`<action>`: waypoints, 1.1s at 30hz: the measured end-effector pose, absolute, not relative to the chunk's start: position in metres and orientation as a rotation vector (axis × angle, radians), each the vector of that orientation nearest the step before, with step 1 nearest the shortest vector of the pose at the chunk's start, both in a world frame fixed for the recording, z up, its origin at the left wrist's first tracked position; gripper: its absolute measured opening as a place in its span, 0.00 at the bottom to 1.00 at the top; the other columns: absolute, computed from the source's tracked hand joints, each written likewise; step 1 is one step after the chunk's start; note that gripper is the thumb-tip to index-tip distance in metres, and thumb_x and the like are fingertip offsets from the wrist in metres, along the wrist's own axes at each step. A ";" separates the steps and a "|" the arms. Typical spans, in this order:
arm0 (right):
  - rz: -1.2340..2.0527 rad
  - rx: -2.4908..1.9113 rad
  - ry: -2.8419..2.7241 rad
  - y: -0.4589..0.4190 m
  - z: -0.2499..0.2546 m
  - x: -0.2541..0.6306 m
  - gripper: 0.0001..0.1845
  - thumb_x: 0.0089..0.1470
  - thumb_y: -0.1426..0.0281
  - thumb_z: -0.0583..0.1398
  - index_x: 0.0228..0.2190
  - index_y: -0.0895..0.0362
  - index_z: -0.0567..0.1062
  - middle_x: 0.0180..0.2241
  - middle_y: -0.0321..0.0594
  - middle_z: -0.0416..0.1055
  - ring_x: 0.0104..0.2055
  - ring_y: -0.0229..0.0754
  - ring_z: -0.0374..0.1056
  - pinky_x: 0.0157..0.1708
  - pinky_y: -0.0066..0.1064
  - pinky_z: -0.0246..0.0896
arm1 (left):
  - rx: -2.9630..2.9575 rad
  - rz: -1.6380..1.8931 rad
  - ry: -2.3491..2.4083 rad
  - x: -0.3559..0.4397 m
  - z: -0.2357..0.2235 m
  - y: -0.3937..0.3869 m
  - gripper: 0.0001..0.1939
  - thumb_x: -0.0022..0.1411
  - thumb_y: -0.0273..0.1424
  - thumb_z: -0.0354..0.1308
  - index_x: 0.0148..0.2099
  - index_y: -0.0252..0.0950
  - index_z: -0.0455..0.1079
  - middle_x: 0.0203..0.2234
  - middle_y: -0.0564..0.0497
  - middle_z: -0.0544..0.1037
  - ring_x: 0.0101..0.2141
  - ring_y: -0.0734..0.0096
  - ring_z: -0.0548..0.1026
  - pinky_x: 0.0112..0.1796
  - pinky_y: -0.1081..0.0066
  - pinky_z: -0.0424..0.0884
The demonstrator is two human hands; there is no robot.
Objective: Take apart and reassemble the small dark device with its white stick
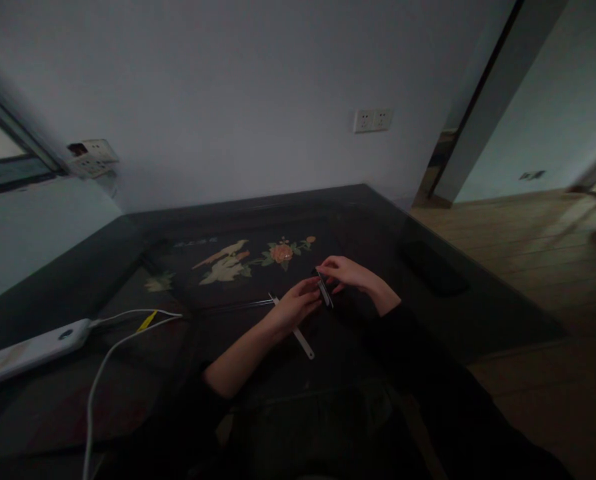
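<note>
My left hand (294, 308) and my right hand (349, 273) meet above a dark table (103, 267) with an inlaid flower and bird picture. Between their fingertips they pinch a small dark flat object with a pale edge (324, 291); I cannot make out what it is. Both hands have curled fingers closed on it. A thin pale strip (302, 341) lies on the table just under my left wrist. Dark sleeves cover both forearms, the left one pushed up.
A white power bank (31, 350) with white cables (109, 347) and a yellow tag lies at the table's left edge. A dark flat thing (434, 268) rests near the right edge. Wall sockets (373, 120), a doorway and wooden floor lie to the right.
</note>
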State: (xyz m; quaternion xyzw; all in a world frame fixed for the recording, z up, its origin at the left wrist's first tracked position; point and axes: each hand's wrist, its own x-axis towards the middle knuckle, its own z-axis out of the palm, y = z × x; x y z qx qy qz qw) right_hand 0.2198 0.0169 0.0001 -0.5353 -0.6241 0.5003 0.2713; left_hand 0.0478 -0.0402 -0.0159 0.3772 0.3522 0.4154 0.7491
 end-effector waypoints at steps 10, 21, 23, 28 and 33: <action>1.266 -1.414 -1.580 0.026 -0.001 0.234 0.16 0.51 0.59 0.65 0.30 0.59 0.70 0.30 0.43 0.70 0.28 0.37 0.67 0.18 0.24 0.67 | 1.117 0.780 0.972 0.062 -0.013 -0.022 0.25 0.58 0.23 0.58 0.58 0.34 0.64 0.54 0.40 0.70 0.50 0.66 0.73 0.52 0.64 0.66; 0.980 -1.534 -1.457 0.028 0.013 0.256 0.11 0.55 0.64 0.61 0.34 0.60 0.70 0.33 0.45 0.71 0.26 0.36 0.67 0.17 0.24 0.66 | 2.350 0.237 1.535 0.096 0.002 -0.007 0.22 0.59 0.27 0.57 0.55 0.27 0.63 0.46 0.35 0.75 0.47 0.55 0.75 0.46 0.64 0.68; 0.974 -1.543 -1.456 0.028 0.013 0.255 0.11 0.55 0.65 0.61 0.34 0.60 0.70 0.33 0.45 0.70 0.25 0.35 0.67 0.17 0.24 0.66 | 2.398 0.185 1.576 0.099 0.001 -0.005 0.19 0.58 0.28 0.58 0.51 0.28 0.66 0.45 0.36 0.75 0.46 0.55 0.75 0.43 0.66 0.69; 0.984 -1.507 -1.453 0.029 0.010 0.254 0.13 0.54 0.62 0.62 0.34 0.59 0.70 0.33 0.43 0.70 0.24 0.34 0.67 0.17 0.23 0.65 | 2.436 0.173 1.593 0.105 -0.013 -0.002 0.14 0.56 0.29 0.57 0.46 0.29 0.68 0.40 0.37 0.77 0.42 0.56 0.77 0.40 0.67 0.70; 0.910 -1.471 -1.403 0.036 0.005 0.255 0.15 0.49 0.60 0.65 0.31 0.59 0.70 0.29 0.41 0.70 0.23 0.35 0.67 0.17 0.24 0.65 | 2.357 0.263 1.583 0.113 -0.016 -0.001 0.09 0.56 0.29 0.55 0.39 0.31 0.71 0.34 0.40 0.79 0.37 0.58 0.78 0.37 0.67 0.69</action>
